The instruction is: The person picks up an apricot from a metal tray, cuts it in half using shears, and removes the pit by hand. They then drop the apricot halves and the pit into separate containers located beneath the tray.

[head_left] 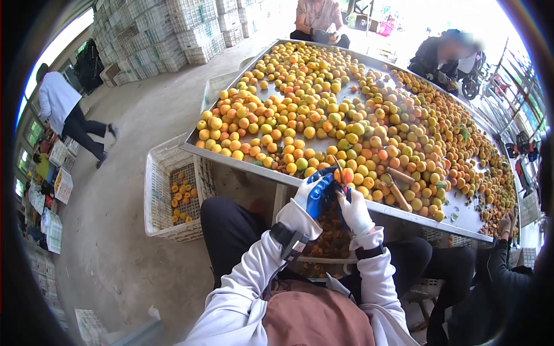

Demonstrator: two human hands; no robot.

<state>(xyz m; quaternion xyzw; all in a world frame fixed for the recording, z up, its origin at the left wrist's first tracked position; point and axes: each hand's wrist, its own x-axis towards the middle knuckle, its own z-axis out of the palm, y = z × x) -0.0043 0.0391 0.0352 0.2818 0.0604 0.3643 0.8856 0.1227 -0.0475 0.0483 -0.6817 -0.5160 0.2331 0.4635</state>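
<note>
My left hand (314, 193), in a white glove with blue palm, is closed around an orange apricot (343, 175) at the near edge of the big metal sorting table (242, 164). My right hand (354, 209), in a white glove, grips a small knife whose blade touches that same apricot. Both hands meet just below the table's rim, above a crate (329, 236) of cut apricots between my knees. Heaps of yellow and orange apricots (323, 109) cover the table.
A white plastic crate (167, 193) holding a few apricots stands on the floor at my left. Two wooden-handled tools (398, 190) lie on the table. Other people sit at the far side and my right; one walks at left. Stacked crates (167, 29) line the back.
</note>
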